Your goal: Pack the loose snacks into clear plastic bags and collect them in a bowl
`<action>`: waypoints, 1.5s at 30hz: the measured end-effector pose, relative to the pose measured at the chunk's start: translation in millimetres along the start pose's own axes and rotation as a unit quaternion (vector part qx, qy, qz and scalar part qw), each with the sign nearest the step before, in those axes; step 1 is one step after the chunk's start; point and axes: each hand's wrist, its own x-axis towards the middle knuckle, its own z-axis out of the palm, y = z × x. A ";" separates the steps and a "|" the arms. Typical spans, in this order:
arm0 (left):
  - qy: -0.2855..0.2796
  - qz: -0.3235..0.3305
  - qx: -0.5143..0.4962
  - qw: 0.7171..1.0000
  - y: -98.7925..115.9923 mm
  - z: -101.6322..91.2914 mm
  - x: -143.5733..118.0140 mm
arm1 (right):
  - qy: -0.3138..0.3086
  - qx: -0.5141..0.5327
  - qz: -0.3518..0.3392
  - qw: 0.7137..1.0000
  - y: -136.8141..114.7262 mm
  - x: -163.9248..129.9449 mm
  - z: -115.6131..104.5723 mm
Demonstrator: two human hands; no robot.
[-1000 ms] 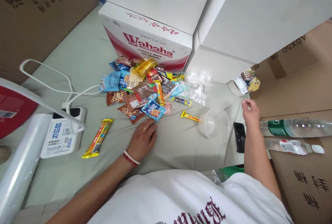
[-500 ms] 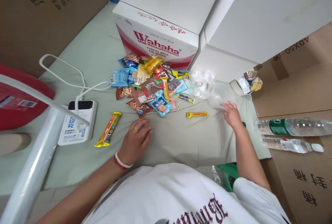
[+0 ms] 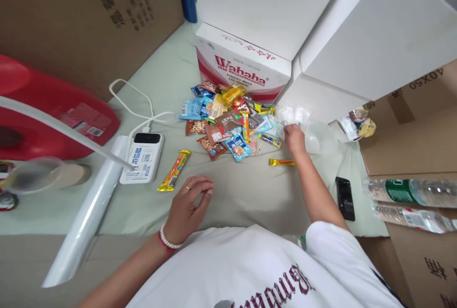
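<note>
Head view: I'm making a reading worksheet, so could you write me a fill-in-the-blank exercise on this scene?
1. The box behind the snack pile bears the large red word ____.
2. The loose bar nearest the left hand has ____ wrapper ends.
3. The phone lies beside the person's ____ arm.
4. In the picture, the upper bottle has a ____ label.

Missing words: Wahaha; yellow; right; green.
</note>
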 end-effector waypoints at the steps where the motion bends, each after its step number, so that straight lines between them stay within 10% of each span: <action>1: -0.016 -0.058 -0.058 0.997 2.7 6.6 4.7 | 0.039 0.023 -0.035 0.998 -3.8 -13.7 0.2; 5: -0.073 -0.300 -0.354 0.883 15.5 44.3 36.0 | 0.147 0.116 -0.184 0.965 -38.8 -99.2 -2.2; 10: -0.103 -0.395 -0.492 0.769 17.4 100.2 79.0 | 0.145 0.219 -0.191 0.946 -93.6 -194.9 4.6; 17: -0.016 -0.299 -0.438 0.848 -7.2 102.0 74.7 | 0.039 0.392 0.050 0.918 -91.7 -245.9 0.1; 21: -0.049 -0.211 -0.339 0.915 -3.2 84.1 55.3 | 0.015 0.526 0.234 0.817 -92.0 -211.1 -3.9; 27: -0.040 -0.234 -0.217 0.947 -11.3 62.5 36.0 | -0.077 0.639 0.284 0.711 -125.4 -142.1 15.7; 31: 0.122 -0.172 -0.019 0.977 -13.0 40.1 26.6 | -0.046 0.630 0.268 0.728 -144.2 -138.0 20.0; 35: 0.004 -0.025 0.047 0.999 8.1 41.4 32.0 | -0.053 0.598 0.217 0.770 -153.6 -147.1 16.3; 40: -0.163 -0.146 -0.127 0.967 3.0 65.5 53.5 | -0.022 0.562 0.201 0.802 -141.3 -152.8 14.0; 45: -0.021 -0.276 -0.274 0.921 -29.8 51.5 53.7 | 0.009 0.570 0.259 0.780 -110.1 -162.5 18.3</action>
